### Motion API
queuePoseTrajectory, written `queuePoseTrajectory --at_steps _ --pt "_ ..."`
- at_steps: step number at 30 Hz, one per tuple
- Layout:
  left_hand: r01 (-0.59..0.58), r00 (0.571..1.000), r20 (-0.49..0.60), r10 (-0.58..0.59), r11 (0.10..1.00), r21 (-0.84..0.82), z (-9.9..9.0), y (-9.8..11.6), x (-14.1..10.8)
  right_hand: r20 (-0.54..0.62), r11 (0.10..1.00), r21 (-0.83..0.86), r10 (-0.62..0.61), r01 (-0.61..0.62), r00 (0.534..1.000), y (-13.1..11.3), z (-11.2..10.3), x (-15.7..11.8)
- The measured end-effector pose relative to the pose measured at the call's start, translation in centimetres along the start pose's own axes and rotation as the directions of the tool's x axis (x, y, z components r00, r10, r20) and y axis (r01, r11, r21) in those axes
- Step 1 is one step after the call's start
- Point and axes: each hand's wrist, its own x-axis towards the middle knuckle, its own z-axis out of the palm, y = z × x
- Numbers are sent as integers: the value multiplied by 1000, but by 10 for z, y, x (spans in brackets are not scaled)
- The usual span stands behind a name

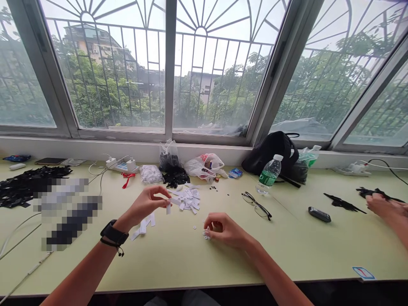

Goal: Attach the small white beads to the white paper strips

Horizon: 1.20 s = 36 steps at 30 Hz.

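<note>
My left hand [149, 203] is closed in a pinch on a short white strip [168, 208], which hangs down from the fingertips. Just beyond it lies a loose pile of white strips [188, 199], and a few more white strips [143, 227] are on the table below the hand. My right hand [225, 229] rests low on the table, thumb and fingers pinched over a small heap of little white rings [206, 236]. One ring seems to be between the fingertips, though they partly hide it. A single white ring [194, 227] lies apart to the left.
At the back are a plastic bag of white pieces [151, 174], black pieces [176, 176], a carrier bag [205, 166] and a power strip [123, 166]. Glasses [256, 205], a water bottle [269, 174] and a black backpack [270, 151] stand right. Another person's hands [384, 206] handle black strips.
</note>
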Motion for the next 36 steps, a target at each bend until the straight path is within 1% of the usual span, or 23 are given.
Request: queuePoseTrajectory --at_steps 2,6,11,16,19,21,25,29,31,33,36 --pt "-16 999 -35 13 994 -106 5 -3 11 12 1000 8 1 -1 1000 1 -1 0" --pt "41 997 -54 -58 957 -286 13 -21 28 29 1000 17 17 -18 999 3 0 1" --pt "67 995 -43 -91 919 -388 17 -47 32 38 999 10 42 -42 998 4 0 0" --pt "112 992 -9 -124 919 -379 17 -53 28 60 999 12 51 -52 997 3 0 0" --pt "86 996 -5 -94 932 -353 16 -55 28 55 998 -12 58 -58 997 3 -1 1" --pt "53 998 -7 -59 943 -329 16 -59 29 23 998 -32 60 -59 998 4 -2 1" --pt "1 998 -66 -22 954 -300 19 -65 30 -78 999 -20 48 -50 996 7 -3 2" --pt "27 997 -66 -48 957 -290 23 -64 29 -178 999 -31 9 -15 984 1 -3 10" --pt "40 995 -77 -60 972 -233 24 -62 29 -165 999 -48 -24 17 986 -6 0 19" --pt "38 995 -78 -55 978 -205 26 -61 27 -106 997 -57 -56 51 993 -15 4 33" --pt "31 999 -35 -41 963 -269 30 -61 26 -36 992 -90 -97 93 995 -21 15 59"
